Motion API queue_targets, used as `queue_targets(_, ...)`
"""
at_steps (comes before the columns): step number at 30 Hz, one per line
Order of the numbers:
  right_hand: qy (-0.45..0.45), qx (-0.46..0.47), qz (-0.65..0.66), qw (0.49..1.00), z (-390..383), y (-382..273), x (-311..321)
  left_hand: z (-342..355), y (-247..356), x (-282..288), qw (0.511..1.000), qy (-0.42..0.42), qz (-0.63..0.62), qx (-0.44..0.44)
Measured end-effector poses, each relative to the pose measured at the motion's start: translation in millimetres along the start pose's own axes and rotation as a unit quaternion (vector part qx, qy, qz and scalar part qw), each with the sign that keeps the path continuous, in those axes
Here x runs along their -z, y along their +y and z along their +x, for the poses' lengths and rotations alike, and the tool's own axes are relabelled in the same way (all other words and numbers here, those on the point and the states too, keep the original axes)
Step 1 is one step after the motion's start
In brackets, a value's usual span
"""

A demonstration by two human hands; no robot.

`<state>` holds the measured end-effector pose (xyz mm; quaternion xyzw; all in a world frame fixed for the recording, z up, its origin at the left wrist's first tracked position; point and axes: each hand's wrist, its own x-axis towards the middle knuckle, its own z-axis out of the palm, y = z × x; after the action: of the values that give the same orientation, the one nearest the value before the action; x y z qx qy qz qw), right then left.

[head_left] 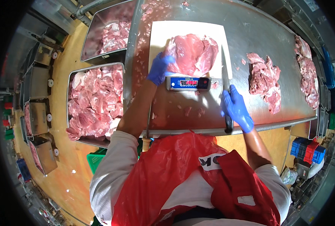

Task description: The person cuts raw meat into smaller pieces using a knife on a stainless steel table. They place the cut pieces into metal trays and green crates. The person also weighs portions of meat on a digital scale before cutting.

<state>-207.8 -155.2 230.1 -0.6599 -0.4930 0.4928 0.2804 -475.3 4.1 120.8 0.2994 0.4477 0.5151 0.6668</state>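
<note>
A thick raw meat slab [192, 52] rests on a white board [158, 32], directly above a blue-framed digital scale display [188, 83]. My blue-gloved left hand [161, 68] touches the slab's left edge, fingers bent; what they grip, if anything, is unclear. At the board's right, my blue-gloved right hand [236, 107] is closed on a long knife [228, 122] with a black handle, its blade pointing away from me. Small meat scraps are scattered on the steel table [269, 45] around the board.
Steel bins of meat pieces [94, 103] [114, 37] stand left of the table. Two meat piles [263, 81] [306, 71] lie rightward. A green crate [96, 160] sits below the near bin, wheeled bins [39, 116] farther left, blue and red crates [306, 150] at lower right.
</note>
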Motion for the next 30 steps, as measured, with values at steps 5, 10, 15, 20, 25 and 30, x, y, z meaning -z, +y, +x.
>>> queue_targets(5, 0.104, 0.105, 0.169, 0.975, 102.2, 58.5, -1.7, -29.4, -23.4, 14.0, 0.965, -0.05, 0.115, -0.229)
queue_targets(10, 0.113, 0.117, 0.238, 0.958, 112.8, 45.3, 13.1, -69.9, -47.1, 26.8, 0.975, -0.022, -0.222, -0.002)
queue_targets(15, 0.03, 0.078, 0.214, 0.973, 94.6, 68.5, 32.2, -145.1, -26.2, 80.1, 0.926, -0.057, -0.35, -0.13)
queue_targets(20, 0.028, 0.075, 0.195, 0.978, 115.7, 66.7, 39.1, -208.8, 38.1, 142.3, 0.942, 0.17, -0.152, -0.248)
queue_targets(25, -0.026, 0.112, 0.21, 0.971, 134.8, 43.6, 33.7, -226.1, 85.1, 224.0, 0.876, 0.203, -0.251, -0.358)
queue_targets(30, 0.027, 0.114, 0.183, 0.976, 132.9, 10.0, 9.8, -232.1, 119.3, 303.6, 0.859, 0.274, -0.208, -0.38)
